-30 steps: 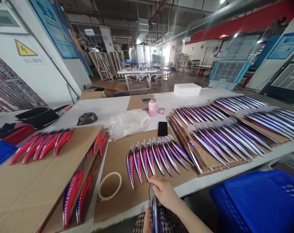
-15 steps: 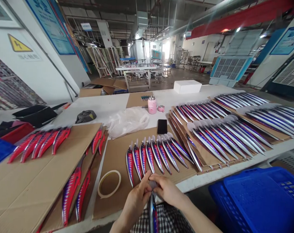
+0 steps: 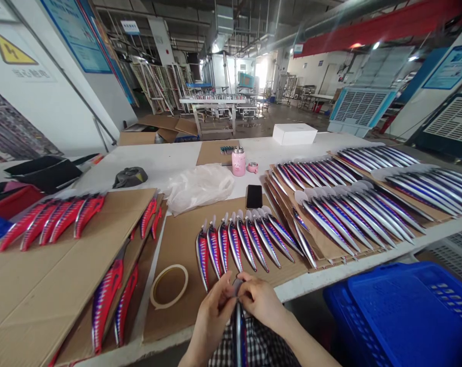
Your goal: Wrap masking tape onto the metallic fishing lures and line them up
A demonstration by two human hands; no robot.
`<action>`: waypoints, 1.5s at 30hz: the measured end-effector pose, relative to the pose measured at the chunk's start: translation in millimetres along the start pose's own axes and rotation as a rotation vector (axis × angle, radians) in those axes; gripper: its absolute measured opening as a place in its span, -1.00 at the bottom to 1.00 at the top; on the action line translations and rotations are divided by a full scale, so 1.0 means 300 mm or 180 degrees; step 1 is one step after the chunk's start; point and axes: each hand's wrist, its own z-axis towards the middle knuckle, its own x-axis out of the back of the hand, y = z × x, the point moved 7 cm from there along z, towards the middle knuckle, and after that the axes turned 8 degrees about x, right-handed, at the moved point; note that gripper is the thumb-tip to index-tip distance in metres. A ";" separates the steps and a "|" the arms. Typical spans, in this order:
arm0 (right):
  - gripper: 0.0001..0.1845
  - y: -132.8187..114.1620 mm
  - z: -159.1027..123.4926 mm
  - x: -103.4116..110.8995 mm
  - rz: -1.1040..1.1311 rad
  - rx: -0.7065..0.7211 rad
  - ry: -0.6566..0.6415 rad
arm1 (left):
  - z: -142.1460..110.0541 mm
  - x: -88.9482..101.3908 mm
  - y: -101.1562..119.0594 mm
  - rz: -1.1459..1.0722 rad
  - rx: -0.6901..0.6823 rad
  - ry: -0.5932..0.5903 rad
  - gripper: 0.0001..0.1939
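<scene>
While the left hand (image 3: pixel 214 308) and right hand (image 3: pixel 259 298) pinch the pale disc (image 3: pixel 237 287) on one glossy lure (image 3: pixel 239 334) before the table edge (image 3: pixel 295 290), a row of disc-tipped lures (image 3: pixel 235 245) lies on cardboard (image 3: pixel 173 320) beyond; the held piece, its disc seemingly attached, is apart from them.

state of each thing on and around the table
slim silver-purple lure: held, left hand and right hand
pink cylindrical bottle: upright, pink cap off
white rectangular box: closed
black rectangular phone: flat, screen dark
cream ring-shaped tape roll: flat
translucent plastic bag: crumpled
brown cardboard box: flaps open
</scene>
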 end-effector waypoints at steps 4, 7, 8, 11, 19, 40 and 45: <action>-0.77 -0.002 0.000 0.002 -0.0008 0.0008 -0.0006 | -0.001 0.043 0.018 0.0023 -0.0004 0.0111 -0.85; -0.78 0.002 -0.003 0.003 0.0004 0.0000 0.0015 | 0.000 0.052 0.023 0.0079 0.0003 -0.0007 -0.82; -0.78 0.003 -0.003 0.003 0.0012 0.0001 0.0021 | 0.001 0.048 0.025 0.0095 -0.0005 -0.0094 -0.82; -0.77 0.005 -0.004 0.003 0.0051 0.0020 0.0027 | 0.006 0.028 0.035 0.0131 -0.0047 -0.0395 -0.83; -0.78 0.002 0.001 0.010 0.0113 0.0064 0.0070 | 0.029 -0.013 0.036 0.0786 0.0243 -0.0527 -0.86; -0.78 0.007 -0.021 -0.006 0.0072 0.0089 0.0314 | 0.018 0.003 0.019 0.0988 -0.0197 -0.0106 -0.79; -0.77 0.005 -0.025 0.003 0.0127 0.0115 0.0329 | 0.011 0.006 0.008 0.0972 -0.0281 0.0143 -0.90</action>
